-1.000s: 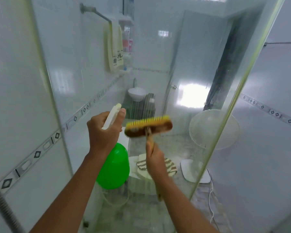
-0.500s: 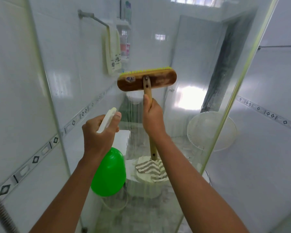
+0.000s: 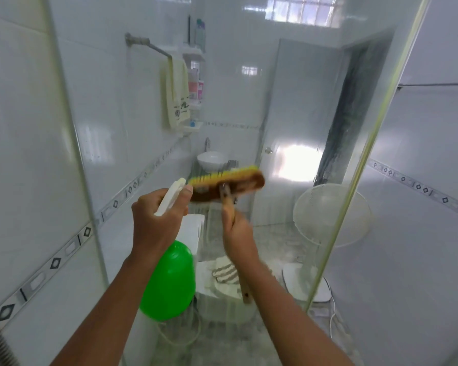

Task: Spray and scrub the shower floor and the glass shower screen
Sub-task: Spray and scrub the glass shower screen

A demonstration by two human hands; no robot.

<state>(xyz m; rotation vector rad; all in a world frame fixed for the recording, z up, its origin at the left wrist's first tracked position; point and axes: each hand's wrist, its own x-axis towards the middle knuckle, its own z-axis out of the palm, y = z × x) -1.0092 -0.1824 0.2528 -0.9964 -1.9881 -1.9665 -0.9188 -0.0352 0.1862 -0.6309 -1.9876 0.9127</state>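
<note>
My right hand (image 3: 237, 232) grips the wooden handle of a scrub brush (image 3: 229, 183) with a brown head and yellow bristles, held up against the glass shower screen (image 3: 288, 107) at chest height. My left hand (image 3: 159, 220) holds a green spray bottle (image 3: 168, 281) by its white trigger head, just left of the brush. The screen's right edge (image 3: 354, 180) runs diagonally down the frame. The shower floor is out of sight below.
A tiled wall with a patterned border (image 3: 72, 247) stands on the left. Through the glass I see a towel (image 3: 176, 96) on a rail, a shelf of bottles, a white basin (image 3: 212, 159), a standing fan (image 3: 328, 215), a door and a striped cloth on a white tub.
The brush went up the glass to above head height half a second ago and has now come back down to chest height. My left hand and the bottle stayed nearly still.
</note>
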